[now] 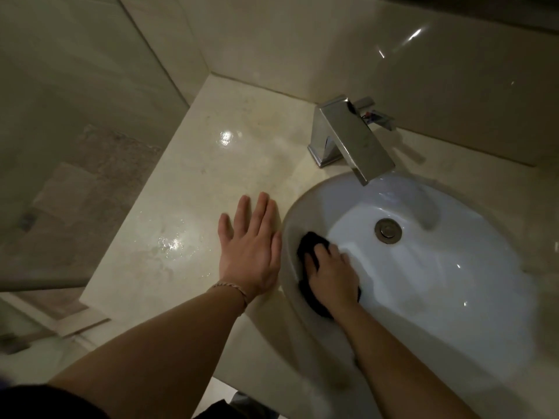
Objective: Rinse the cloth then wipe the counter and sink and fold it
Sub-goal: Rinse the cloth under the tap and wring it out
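Sink-wiping step in hand. Right hand presses the dark cloth against the sink wall, left side. Left hand lies flat, fingers spread, on the wet tabletop. Next, likely: wipe the remaining basin, then fold.

Cloth in sink, counter left.

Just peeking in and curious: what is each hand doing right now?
Left hand: open, flat on the counter, holding nothing.
Right hand: pressing the dark cloth against the sink wall, fingers curled over it.
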